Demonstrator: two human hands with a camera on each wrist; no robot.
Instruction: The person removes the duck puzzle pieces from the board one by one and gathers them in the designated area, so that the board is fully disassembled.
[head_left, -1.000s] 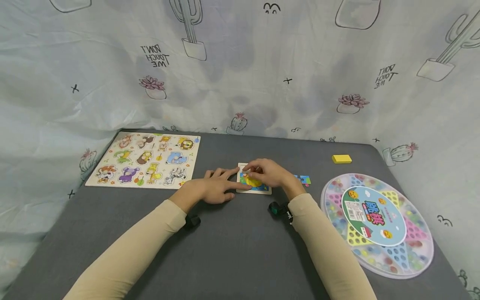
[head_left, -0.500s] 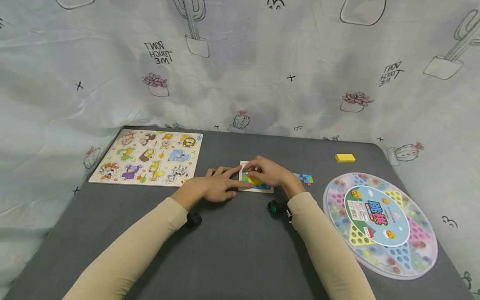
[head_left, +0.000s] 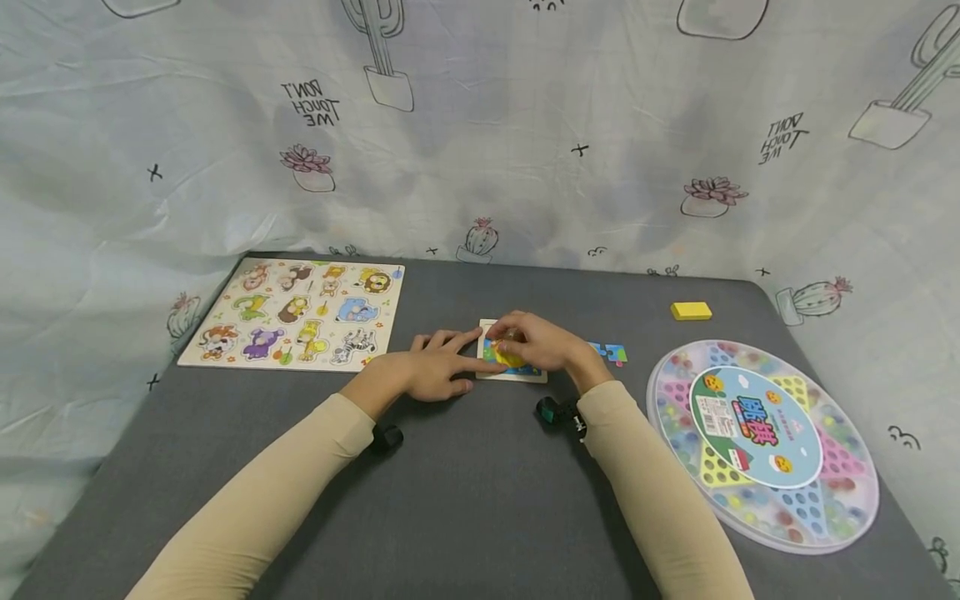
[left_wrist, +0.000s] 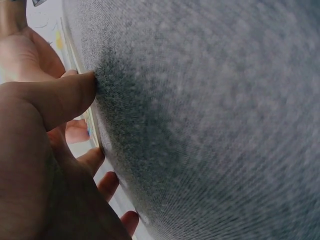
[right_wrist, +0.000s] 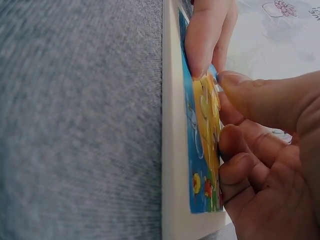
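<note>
A small jigsaw puzzle (head_left: 532,376) with a pale frame lies flat before me, its picture yellow, blue and green. My left hand (head_left: 431,372) spreads its fingers over the puzzle's left side; the index finger presses on the picture and another fingertip touches the frame's upper left. In the right wrist view, that left index finger (right_wrist: 201,45) rests on the yellow part. My right hand (head_left: 543,342) curls over the picture from the right, thumb and index finger pinching a puzzle piece (right_wrist: 218,89) at its surface. Fingers hide most of that piece.
Loose blue and green puzzle pieces (head_left: 616,354) lie just right of the right hand. An animal peg board (head_left: 285,358) is at the left. A yellow block (head_left: 691,311) sits at the back right, behind a round Chinese checkers set (head_left: 757,429). A printed curtain (head_left: 525,108) hangs behind the table.
The head view has shifted slightly. Both hands stay over the puzzle in nearly the same place; the right fingers move only a little on the picture.
</note>
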